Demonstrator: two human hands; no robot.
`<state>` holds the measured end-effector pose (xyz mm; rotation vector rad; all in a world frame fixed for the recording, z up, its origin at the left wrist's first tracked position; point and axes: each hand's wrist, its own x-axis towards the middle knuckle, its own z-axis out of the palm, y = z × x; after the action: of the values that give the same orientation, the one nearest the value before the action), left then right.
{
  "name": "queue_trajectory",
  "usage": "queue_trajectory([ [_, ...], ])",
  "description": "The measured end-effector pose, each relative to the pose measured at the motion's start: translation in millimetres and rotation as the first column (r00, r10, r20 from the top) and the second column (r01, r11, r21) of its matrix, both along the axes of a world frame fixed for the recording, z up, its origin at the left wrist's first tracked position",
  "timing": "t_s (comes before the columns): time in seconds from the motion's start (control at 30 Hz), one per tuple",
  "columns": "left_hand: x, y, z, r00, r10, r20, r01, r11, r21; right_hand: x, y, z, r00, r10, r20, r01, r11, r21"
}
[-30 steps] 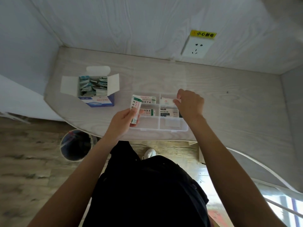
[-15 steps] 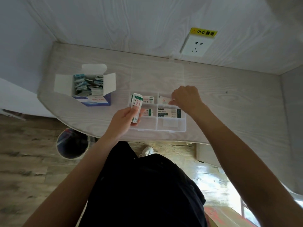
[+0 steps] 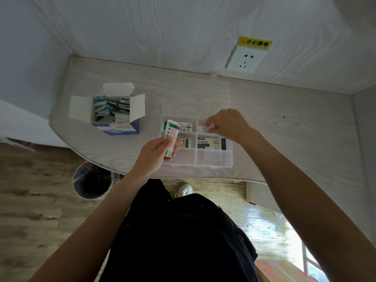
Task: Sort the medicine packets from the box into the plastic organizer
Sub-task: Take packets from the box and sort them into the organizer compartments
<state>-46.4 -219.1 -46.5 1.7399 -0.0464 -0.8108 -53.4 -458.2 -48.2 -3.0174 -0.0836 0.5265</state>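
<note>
A clear plastic organizer (image 3: 213, 159) is seen near the front edge of the tabletop (image 3: 284, 123), roughly mid-width. Packets are seen in its four rear and middle compartments; the two front compartments hold little that can be made out. A stack of white-and-green medicine packets (image 3: 171, 139) is gripped upright in the left hand (image 3: 156, 153), over the organizer's left side. The right hand (image 3: 225, 124) is placed over the rear right compartment, fingers pinched closed on a small pale packet (image 3: 204, 128) at that compartment. An open cardboard box (image 3: 114, 112), flaps spread and filled with loose packets, is located toward the left edge of the tabletop, well apart from the organizer. A wall socket (image 3: 245, 60) is noted above the rear edge.
</note>
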Motion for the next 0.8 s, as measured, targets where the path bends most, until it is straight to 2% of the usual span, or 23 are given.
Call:
queue_trajectory([
  [0.13,2.1,2.3,0.1,0.999,-0.037,0.024,0.036,0.999,0.004,2.2,6.3,-2.5,0.999,0.022,0.026,-0.022,1.000,-0.004],
  [0.23,3.6,1.4,1.6,0.999,0.012,-0.035,-0.013,0.998,-0.054,0.2,7.7,-2.7,0.999,-0.011,0.038,0.010,1.000,0.023],
  [0.3,3.0,1.4,4.6,0.998,0.027,-0.059,-0.031,0.997,-0.066,-4.6,8.5,2.2,0.994,-0.068,0.086,0.059,0.992,0.109],
  [0.33,2.4,1.0,5.7,0.998,0.025,-0.063,-0.029,0.997,-0.069,-8.3,10.8,7.0,0.982,-0.143,0.121,0.116,0.971,0.209],
  [0.37,1.1,1.7,8.2,0.998,0.021,-0.066,-0.026,0.997,-0.075,-12.8,15.7,12.7,0.957,-0.253,0.141,0.190,0.915,0.355],
  [0.4,0.4,1.8,9.6,0.998,0.016,-0.066,-0.021,0.996,-0.083,-17.3,22.6,19.9,0.917,-0.379,0.128,0.265,0.815,0.516],
  [0.47,-1.3,1.7,13.5,0.997,0.009,-0.074,-0.016,0.995,-0.101,-26.1,42.3,34.8,0.846,-0.533,-0.027,0.373,0.554,0.745],
  [0.53,-2.6,0.7,15.3,0.998,-0.024,-0.061,0.018,0.995,-0.095,-33.1,63.6,40.7,0.802,-0.548,-0.239,0.462,0.314,0.829],
  [0.6,-4.1,0.7,13.6,0.997,-0.083,-0.002,0.082,0.994,-0.077,-36.8,79.7,38.8,0.761,-0.557,-0.332,0.490,0.157,0.858],
  [0.7,-6.2,1.7,12.5,0.992,-0.085,0.091,0.085,0.996,0.011,-38.2,91.3,33.8,0.718,-0.606,-0.342,0.498,0.104,0.861],
  [0.73,-6.3,2.6,13.7,0.983,-0.089,0.162,0.077,0.994,0.080,-38.2,93.2,32.7,0.709,-0.619,-0.340,0.502,0.104,0.859],
  [0.8,-8.0,6.6,15.7,0.913,-0.200,0.354,0.105,0.957,0.270,-38.1,96.0,30.2,0.699,-0.629,-0.339,0.505,0.099,0.858],
])
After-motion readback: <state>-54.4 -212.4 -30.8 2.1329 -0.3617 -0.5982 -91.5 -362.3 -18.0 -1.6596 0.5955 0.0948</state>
